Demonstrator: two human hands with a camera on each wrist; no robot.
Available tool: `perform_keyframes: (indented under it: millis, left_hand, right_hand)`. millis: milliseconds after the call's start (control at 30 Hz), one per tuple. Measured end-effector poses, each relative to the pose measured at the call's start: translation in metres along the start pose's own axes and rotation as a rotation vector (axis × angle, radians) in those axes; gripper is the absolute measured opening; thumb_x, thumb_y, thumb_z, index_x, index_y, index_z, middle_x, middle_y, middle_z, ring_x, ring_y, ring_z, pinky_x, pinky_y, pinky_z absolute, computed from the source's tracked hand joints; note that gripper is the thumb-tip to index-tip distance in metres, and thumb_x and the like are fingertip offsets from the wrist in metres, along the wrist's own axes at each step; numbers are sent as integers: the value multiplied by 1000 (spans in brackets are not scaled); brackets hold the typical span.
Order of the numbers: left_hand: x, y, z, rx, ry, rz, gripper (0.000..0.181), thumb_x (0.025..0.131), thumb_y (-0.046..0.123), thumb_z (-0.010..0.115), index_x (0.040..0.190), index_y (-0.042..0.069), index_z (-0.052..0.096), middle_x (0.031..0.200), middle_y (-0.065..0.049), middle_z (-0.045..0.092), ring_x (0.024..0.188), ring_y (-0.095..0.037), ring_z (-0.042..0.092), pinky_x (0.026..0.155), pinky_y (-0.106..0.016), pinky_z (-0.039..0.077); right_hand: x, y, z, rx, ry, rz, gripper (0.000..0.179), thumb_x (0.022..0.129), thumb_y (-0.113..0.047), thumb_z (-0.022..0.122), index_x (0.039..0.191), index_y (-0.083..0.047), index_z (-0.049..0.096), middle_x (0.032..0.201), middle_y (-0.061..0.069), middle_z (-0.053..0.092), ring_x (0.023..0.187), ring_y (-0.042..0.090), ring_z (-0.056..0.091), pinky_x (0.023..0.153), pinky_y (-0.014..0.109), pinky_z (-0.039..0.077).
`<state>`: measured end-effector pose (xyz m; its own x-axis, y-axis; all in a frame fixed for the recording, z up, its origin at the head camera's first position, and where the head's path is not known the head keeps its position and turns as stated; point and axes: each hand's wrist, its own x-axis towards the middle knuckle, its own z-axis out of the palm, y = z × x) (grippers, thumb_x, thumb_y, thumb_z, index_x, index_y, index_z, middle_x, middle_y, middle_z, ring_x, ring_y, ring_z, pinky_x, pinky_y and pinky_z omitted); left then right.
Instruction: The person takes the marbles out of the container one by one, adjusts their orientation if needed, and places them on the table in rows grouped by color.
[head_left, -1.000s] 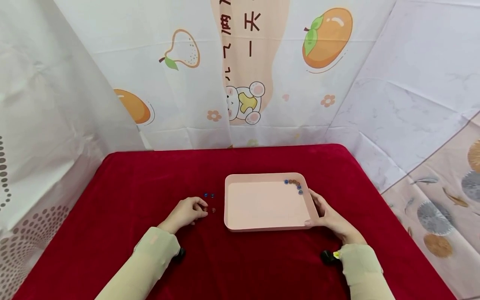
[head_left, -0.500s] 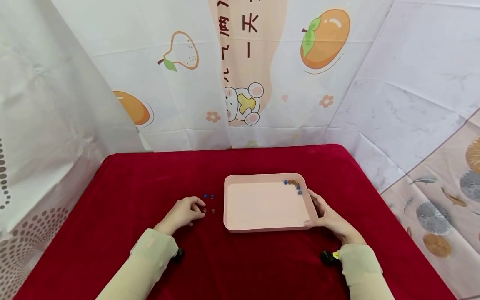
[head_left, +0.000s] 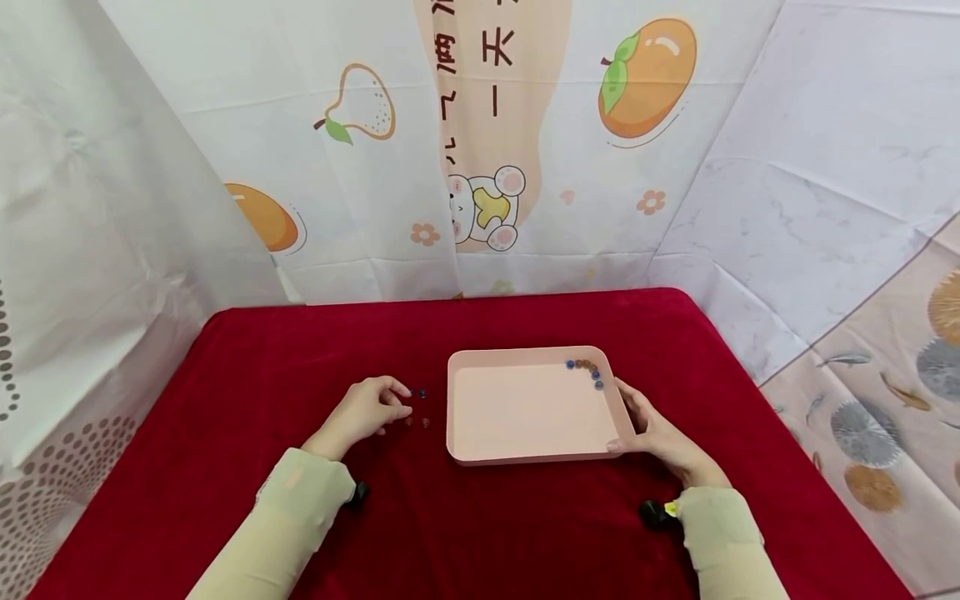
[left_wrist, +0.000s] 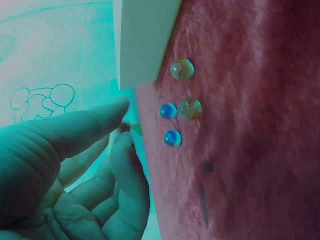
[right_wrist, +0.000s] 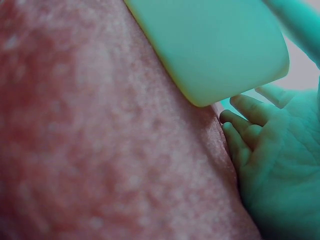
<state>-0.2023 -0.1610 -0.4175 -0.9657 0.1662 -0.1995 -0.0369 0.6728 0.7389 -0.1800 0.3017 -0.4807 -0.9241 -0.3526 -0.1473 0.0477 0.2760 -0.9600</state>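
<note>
My left hand point(head_left: 366, 410) hovers beside a small group of glass marbles on the red cloth, thumb and fingers bent with a gap between the tips. The left wrist view shows two blue marbles point(left_wrist: 172, 138) and two amber ones point(left_wrist: 190, 108) lying on the cloth, apart from the fingers. A shallow pink tray point(head_left: 517, 417) lies to their right. With my right hand point(head_left: 663, 442) I grip the tray's right side near its front corner, thumb over the rim and the other fingers along the outer wall.
Inside the tray, several blue and brownish marbles point(head_left: 587, 364) line the far right corner. Red cloth point(head_left: 480, 533) covers the table. Printed curtains point(head_left: 495, 275) hang behind the table's far edge and along both sides.
My left hand has moved from the near amber marbles a little farther away, toward the blue ones, and now partly overlaps one of them. My right hand stays on the tray.
</note>
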Motion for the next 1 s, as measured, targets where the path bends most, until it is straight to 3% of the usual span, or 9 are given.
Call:
perform_keyframes:
  millis: [300, 633, 867, 1000]
  left_hand:
    - [6, 13, -2, -98, 20, 15, 27, 91, 19, 72, 113, 3, 68, 93, -12, 70, 73, -28, 65, 59, -30, 57]
    - [14, 29, -4, -238, -35, 14, 36, 91, 20, 72, 120, -1, 65, 101, -19, 69, 80, -31, 64, 61, -29, 57]
    - [18, 39, -3, -308, -51, 32, 37, 92, 19, 70, 123, -1, 64, 94, -9, 69, 80, -25, 63, 62, -27, 57]
    - [20, 46, 0, -330, -48, 31, 36, 92, 21, 70, 122, 2, 65, 100, -15, 69, 83, -27, 65, 63, -28, 58]
  right_hand:
    - [-1, 0, 3, 0, 5, 9, 107, 80, -12, 80, 160, -18, 8, 165, 13, 12, 128, 8, 39, 95, 12, 40]
    - [-1, -2, 4, -7, 14, 27, 108, 80, -12, 80, 160, -17, 8, 165, 14, 12, 139, 34, 27, 97, 17, 39]
    - [-1, -2, 3, -15, 16, 23, 107, 80, -12, 80, 160, -17, 9, 165, 14, 13, 136, 30, 31, 96, 15, 40]
    - [-1, -2, 2, -19, 16, 23, 107, 80, -13, 80, 160, -17, 9, 165, 14, 13, 135, 28, 33, 96, 15, 40]
